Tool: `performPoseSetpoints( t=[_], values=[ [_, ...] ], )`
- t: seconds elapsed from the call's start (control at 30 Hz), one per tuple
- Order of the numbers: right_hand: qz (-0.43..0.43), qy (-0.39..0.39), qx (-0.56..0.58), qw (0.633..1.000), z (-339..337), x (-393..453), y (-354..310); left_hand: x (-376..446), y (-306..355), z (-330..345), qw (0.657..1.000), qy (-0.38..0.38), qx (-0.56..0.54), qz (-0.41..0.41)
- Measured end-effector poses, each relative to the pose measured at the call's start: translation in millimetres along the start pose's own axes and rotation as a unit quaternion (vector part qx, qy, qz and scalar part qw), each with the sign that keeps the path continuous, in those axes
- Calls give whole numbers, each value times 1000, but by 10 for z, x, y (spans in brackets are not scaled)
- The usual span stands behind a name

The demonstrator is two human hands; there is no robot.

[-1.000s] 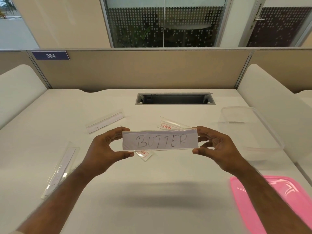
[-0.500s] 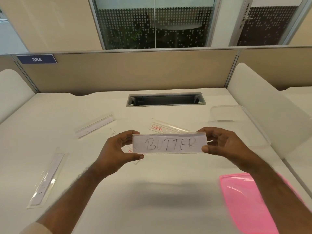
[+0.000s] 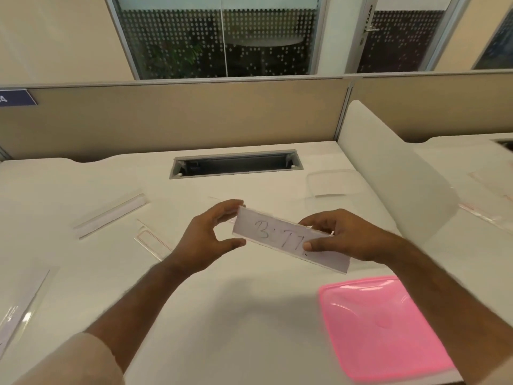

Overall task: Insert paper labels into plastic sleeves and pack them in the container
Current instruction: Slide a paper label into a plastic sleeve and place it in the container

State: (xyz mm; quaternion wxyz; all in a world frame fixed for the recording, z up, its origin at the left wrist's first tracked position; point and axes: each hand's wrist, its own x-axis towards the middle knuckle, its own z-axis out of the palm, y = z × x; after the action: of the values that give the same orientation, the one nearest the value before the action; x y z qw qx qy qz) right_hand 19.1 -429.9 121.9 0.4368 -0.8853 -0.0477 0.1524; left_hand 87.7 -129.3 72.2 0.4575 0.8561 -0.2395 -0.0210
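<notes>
Desk (image 3: 222, 315) was white, w/ a cable slot (image 3: 236, 165) near its back edge. Pink lid (image 3: 385, 329) lay flat at the desk's front-right corner. Clear container (image 3: 333, 184) sat at the right edge, further back than the lid, faint and hard to outline. Sleeved label (image 3: 288, 240) was held in the air over desk centre, tilted down to the right, text part covered by the thumb. Right hand (image 3: 349, 237) pinched the label near its middle, thumb in front, fingers behind. Left hand (image 3: 205, 240) was at the label's left end, thumb and fingers curved w/ a gap between; couldn't tell if it was gripping or just touching the corner. More sleeves lay on the left half: one (image 3: 111, 215) toward the back-left, an empty one (image 3: 152, 240) just beside the left wrist, another (image 3: 19, 309) cut off by the left edge.

Step, by judgement: label looked fully inserted, so packing was in hand. Next move would need the right hand to carry it to the container and lay it flat inside. Container contents unreadable; frame had motion blur.
</notes>
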Motion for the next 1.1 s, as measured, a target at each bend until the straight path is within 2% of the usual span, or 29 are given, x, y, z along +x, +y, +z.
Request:
performPoseSetpoints(
  t=[0.17, 0.27, 0.37, 0.5, 0.63, 0.87, 1.1],
  values=[
    [35, 119, 61, 990, -288, -3, 291, -62, -339, 466, 987, 91, 88, -101],
    [76, 183, 82, 977, -472, 39, 492, -218, -590, 784, 978, 71, 106, -163],
    [150, 212, 121, 958, -617, 158, 678, -291, -773, 988, 972, 35, 171, -156],
    [210, 222, 137, 942, -671, 379, 860, -241, -871, 1144, 954, 20, 260, -145],
    [239, 231, 89, 939, -648, 614, 951, -209, -936, 1225, 932, -4, 329, -154],
    [279, 209, -2, 937, -510, 991, 1010, -198, -989, 1250, 923, -9, 350, -159],
    [299, 142, -122, 936, -258, 1146, 1039, -193, -1021, 1265, 920, -1, 357, -159]
  ],
)
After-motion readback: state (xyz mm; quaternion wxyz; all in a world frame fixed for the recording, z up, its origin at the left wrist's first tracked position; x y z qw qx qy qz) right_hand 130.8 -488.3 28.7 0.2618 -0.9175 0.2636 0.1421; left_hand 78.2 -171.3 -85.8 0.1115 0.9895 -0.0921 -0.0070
